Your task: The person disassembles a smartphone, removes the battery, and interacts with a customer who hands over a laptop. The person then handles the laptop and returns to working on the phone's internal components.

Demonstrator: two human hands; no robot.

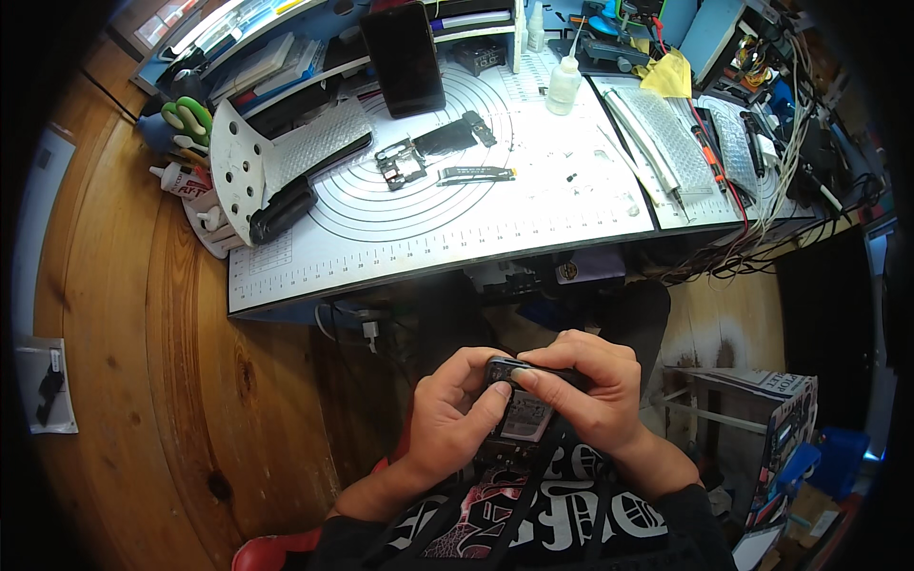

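Close to my chest I hold an opened phone (526,419), dark, with its inner parts exposed. My left hand (452,409) grips its left side, the thumb pressed on the upper inside. Wrapped round the upper right edge is my right hand (600,390), its thumb also pressing near the top. Fingers cover much of the phone's upper end, so I cannot make out a small part there. On the white mat (562,209) beyond lie a black-and-silver phone part (400,164), a flat black piece (447,139) and a narrow dark strip (474,175).
A dark phone (405,62) leans upright at the back. Right of it are a clear dropper bottle (564,86), a soldering iron (647,152) and red-black probes (709,157). Green-handled scissors (188,119) stand left. Loose cables (762,224) hang at the right edge.
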